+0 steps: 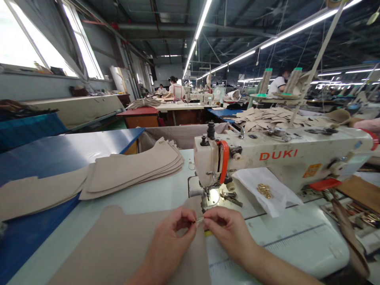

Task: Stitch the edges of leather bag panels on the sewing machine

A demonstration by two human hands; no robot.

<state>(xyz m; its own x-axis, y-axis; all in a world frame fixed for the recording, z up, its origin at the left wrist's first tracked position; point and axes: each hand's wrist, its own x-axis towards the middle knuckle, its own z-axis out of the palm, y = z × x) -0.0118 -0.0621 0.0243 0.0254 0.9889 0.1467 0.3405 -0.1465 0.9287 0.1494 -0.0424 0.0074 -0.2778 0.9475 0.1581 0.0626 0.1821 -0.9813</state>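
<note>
Just in front of the sewing machine (276,166), both hands meet over the right-hand edge of a beige panel (133,225) that lies flat on the pale table (258,253). Between the fingertips is a small pale piece (200,219), too small to make out fully; it looks like a short, narrow strip. The left hand (173,233) pinches it from one side, thumb and fingertip drawn close, and the right hand (230,233) grips its other end in the same narrow way, with the arm reaching in over the table. For a piece this slight, a fingertip pinch seems right: light enough not to crease or twist it, firm enough that it cannot slip. Keeping the two ends level and pulling evenly should let its edges line up; a tug from one side alone would probably skew it. Both wrists would do well to stay low, so that the fingers remain steady, and the panel underneath is best left flat, with no forearm dragging its edge askew. The lit needle plate (213,196) is just beyond the fingertips, so it seems wise to finish any fine adjusting clear of it. Small gold-coloured parts (265,190) rest on a white sheet (280,200) to the right, and a careless elbow could scatter them. A stack of similar panels (133,168) lies to the left.
</note>
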